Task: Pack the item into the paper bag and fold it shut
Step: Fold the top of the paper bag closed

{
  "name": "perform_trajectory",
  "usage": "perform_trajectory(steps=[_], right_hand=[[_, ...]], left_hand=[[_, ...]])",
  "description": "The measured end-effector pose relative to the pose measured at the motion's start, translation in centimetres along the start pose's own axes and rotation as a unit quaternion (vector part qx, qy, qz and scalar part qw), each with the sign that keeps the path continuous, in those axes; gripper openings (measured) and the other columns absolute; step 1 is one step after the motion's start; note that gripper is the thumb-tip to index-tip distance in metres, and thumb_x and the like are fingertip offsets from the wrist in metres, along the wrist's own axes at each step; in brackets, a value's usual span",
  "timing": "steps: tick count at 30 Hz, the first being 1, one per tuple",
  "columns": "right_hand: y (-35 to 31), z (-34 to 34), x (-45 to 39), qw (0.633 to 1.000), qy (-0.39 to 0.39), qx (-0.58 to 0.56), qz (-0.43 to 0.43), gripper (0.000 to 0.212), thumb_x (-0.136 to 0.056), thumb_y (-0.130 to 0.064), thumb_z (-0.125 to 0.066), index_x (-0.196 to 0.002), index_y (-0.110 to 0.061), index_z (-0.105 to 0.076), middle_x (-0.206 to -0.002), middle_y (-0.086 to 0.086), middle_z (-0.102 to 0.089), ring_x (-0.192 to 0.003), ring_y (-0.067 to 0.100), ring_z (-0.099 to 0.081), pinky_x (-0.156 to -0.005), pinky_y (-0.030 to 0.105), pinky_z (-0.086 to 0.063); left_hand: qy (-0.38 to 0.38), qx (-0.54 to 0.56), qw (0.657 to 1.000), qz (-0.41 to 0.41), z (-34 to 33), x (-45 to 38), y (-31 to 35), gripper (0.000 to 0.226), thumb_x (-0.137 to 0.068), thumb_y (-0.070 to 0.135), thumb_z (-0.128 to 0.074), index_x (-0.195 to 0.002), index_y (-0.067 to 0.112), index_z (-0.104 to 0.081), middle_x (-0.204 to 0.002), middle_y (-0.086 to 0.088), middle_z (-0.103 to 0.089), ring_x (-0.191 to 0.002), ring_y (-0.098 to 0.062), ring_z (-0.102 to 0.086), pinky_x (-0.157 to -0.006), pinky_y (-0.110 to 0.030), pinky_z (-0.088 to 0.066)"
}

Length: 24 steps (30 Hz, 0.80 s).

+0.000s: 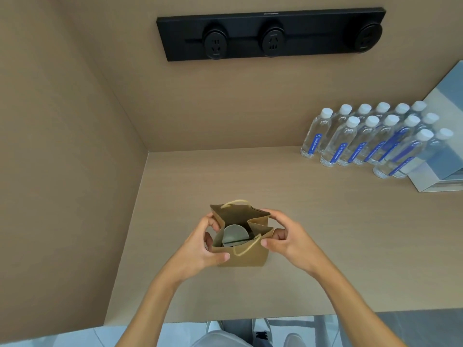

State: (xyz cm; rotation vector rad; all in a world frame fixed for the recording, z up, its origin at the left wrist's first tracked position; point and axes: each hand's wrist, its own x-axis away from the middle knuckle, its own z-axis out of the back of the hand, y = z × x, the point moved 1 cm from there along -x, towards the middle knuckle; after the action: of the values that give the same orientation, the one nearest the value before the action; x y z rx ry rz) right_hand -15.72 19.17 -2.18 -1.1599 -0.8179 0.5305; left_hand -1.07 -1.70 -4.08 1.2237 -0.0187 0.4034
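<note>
A small brown paper bag (246,256) with rope handles stands upright on the tan table (313,246), its mouth open. Inside it lies a round pale grey item (234,237), partly hidden by the bag's walls. My left hand (200,246) grips the bag's left side, thumb on the front panel and fingers at the left rim. My right hand (285,236) pinches the right side, where the gusset is creased inward.
Several clear water bottles (370,141) with white caps and blue labels stand at the back right, beside a white and grey box (441,171). A black socket strip (270,36) hangs on the back wall. A side wall closes off the left. The table's front edge is near my body.
</note>
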Motion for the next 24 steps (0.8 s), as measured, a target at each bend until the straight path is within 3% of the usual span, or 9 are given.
perform_trajectory(steps=[4,7,9,11,14,16,19,22,24], right_hand=[[0.2,-0.2,0.1,0.999,0.027,0.019,0.01,0.05,-0.081,-0.023,-0.069,-0.119,-0.051,-0.053,-0.054,-0.002,-0.047,-0.057,0.011,-0.046,-0.06,0.027,-0.04],[0.3,-0.5,0.2,0.997,0.071,0.014,0.017,0.04,-0.083,-0.015,-0.067,-0.112,-0.043,-0.062,-0.052,-0.001,-0.048,-0.05,0.007,-0.049,-0.06,0.02,-0.042],[0.3,-0.8,0.2,0.995,0.099,-0.015,0.027,0.038,-0.082,0.002,-0.061,-0.105,-0.028,-0.069,-0.078,0.012,-0.068,-0.05,0.01,-0.056,-0.064,0.021,-0.047],[0.3,-1.2,0.1,0.992,0.117,-0.036,0.029,0.043,-0.077,0.019,-0.05,-0.096,-0.013,-0.072,-0.113,0.009,-0.067,-0.051,0.016,-0.06,-0.06,0.018,-0.051],[0.5,-1.7,0.0,0.987,0.139,-0.078,0.034,0.034,-0.079,0.024,-0.049,-0.091,0.003,-0.073,-0.118,0.014,-0.065,-0.074,0.025,-0.067,-0.063,0.022,-0.056],[0.5,-1.8,0.1,0.983,0.154,-0.088,0.04,0.035,-0.085,0.02,-0.046,-0.086,0.0,-0.074,-0.114,0.011,-0.069,-0.096,0.02,-0.068,-0.075,0.024,-0.056],[0.5,-1.6,0.2,0.98,0.144,-0.138,0.023,0.029,-0.09,0.005,-0.049,-0.083,-0.005,-0.075,-0.11,0.002,-0.072,-0.103,0.017,-0.066,-0.077,0.025,-0.056],[0.4,-1.5,0.2,0.988,0.107,-0.11,0.004,0.006,-0.08,-0.015,-0.07,-0.084,-0.011,-0.073,-0.111,-0.005,-0.07,-0.097,0.011,-0.066,-0.079,0.025,-0.05],[0.4,-1.9,0.1,0.989,0.082,-0.118,-0.02,0.026,-0.073,-0.004,-0.076,-0.095,-0.014,-0.067,-0.11,0.006,-0.066,-0.086,0.018,-0.064,-0.074,0.032,-0.053]], left_hand=[[0.046,-0.01,0.999,-0.01,-0.3,-0.1,-0.3,0.041,-0.068,0.041,-0.081,-0.098,0.029,-0.055,-0.108,0.015,-0.057,-0.082,-0.018,-0.056,-0.066,-0.024,-0.049],[0.099,0.045,0.994,0.016,-0.7,0.0,-0.6,0.039,-0.071,0.03,-0.08,-0.096,0.036,-0.051,-0.094,0.004,-0.065,-0.074,-0.012,-0.057,-0.065,-0.028,-0.048],[0.137,0.064,0.988,0.002,-1.0,0.1,-0.7,0.048,-0.074,0.011,-0.078,-0.099,0.042,-0.051,-0.094,0.006,-0.069,-0.066,-0.01,-0.052,-0.064,-0.024,-0.046],[0.165,0.025,0.986,-0.005,-1.1,0.0,-0.8,0.048,-0.077,0.003,-0.075,-0.098,0.044,-0.061,-0.077,0.015,-0.068,-0.055,-0.005,-0.045,-0.055,-0.019,-0.041],[0.16,0.039,0.986,0.014,-1.1,0.0,-0.5,0.031,-0.081,0.006,-0.072,-0.087,0.036,-0.073,-0.054,0.008,-0.062,-0.048,-0.005,-0.048,-0.052,-0.022,-0.042],[0.152,0.079,0.985,0.021,-1.1,0.3,-0.1,0.03,-0.083,0.0,-0.066,-0.085,0.028,-0.075,-0.063,-0.003,-0.07,-0.056,-0.014,-0.062,-0.058,-0.028,-0.051],[0.168,0.113,0.979,0.017,-1.0,0.6,0.2,0.044,-0.087,-0.01,-0.051,-0.084,0.026,-0.076,-0.082,0.004,-0.076,-0.075,-0.011,-0.07,-0.065,-0.015,-0.051],[0.166,0.163,0.972,0.035,-1.4,0.8,0.8,0.015,-0.082,0.015,-0.067,-0.089,0.025,-0.075,-0.082,0.005,-0.076,-0.075,-0.005,-0.068,-0.065,-0.014,-0.051],[0.146,0.164,0.974,0.06,-1.9,0.6,1.0,0.028,-0.067,0.018,-0.082,-0.092,0.025,-0.071,-0.081,0.0,-0.075,-0.073,-0.008,-0.069,-0.063,-0.02,-0.054]])
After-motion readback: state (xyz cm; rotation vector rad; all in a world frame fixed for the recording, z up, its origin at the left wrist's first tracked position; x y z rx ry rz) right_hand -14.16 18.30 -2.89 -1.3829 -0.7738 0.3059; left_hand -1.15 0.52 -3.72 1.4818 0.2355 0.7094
